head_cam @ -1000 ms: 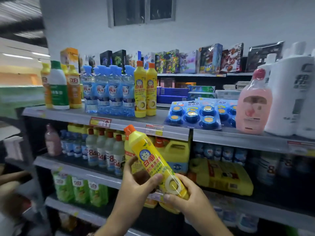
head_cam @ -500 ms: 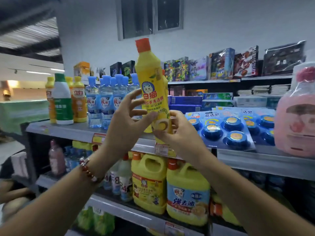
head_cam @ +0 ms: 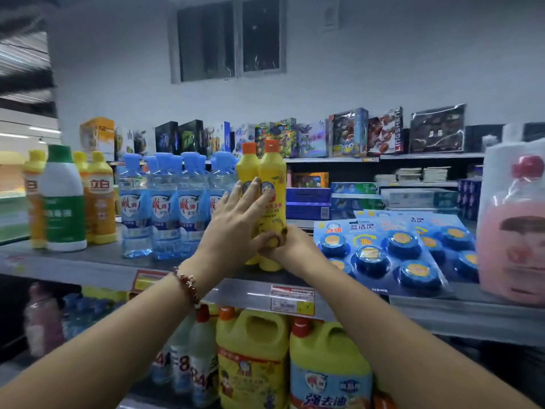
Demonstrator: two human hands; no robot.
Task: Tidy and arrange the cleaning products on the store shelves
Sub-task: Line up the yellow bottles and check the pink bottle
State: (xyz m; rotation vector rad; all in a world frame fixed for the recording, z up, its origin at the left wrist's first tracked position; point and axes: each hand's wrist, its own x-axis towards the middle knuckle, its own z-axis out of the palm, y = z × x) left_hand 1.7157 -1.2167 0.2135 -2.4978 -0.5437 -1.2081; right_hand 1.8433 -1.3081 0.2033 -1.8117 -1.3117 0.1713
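Recording what we see at the shelf, line by line:

Yellow bottle: we have the yellow bottle [head_cam: 272,202], orange cap up, standing upright on the top shelf [head_cam: 88,265], near its front edge.
Second yellow bottle: a second yellow bottle [head_cam: 247,166] of the same kind stands just behind and to the left, touching or nearly touching; we cannot tell which.
Left hand: our left hand [head_cam: 236,228] lies flat against the front bottle's label, fingers straight and spread, thumb across the lower body; grip released, pressing only.
Right hand: our right hand [head_cam: 290,246] wraps the bottle's base from the right, fingers curled round it; grip grasping the bottle.
Wrist: a beaded bracelet [head_cam: 188,286] sits on the left wrist.
Left neighbours: clear blue-capped bottles [head_cam: 165,208] stand in a block just left of the yellow pair; further left, a white-and-green bottle [head_cam: 63,202] and orange-yellow bottles [head_cam: 101,199].
Right neighbours: blue blister packs [head_cam: 383,255] of round tablets lie tilted on the shelf just beside our right hand; a pink bottle [head_cam: 513,246] stands at far right.
Shelf below: large yellow jugs [head_cam: 253,358] and white bottles [head_cam: 203,358] with red caps.
Shelf edge: price tags [head_cam: 292,299] are clipped under the bottle.
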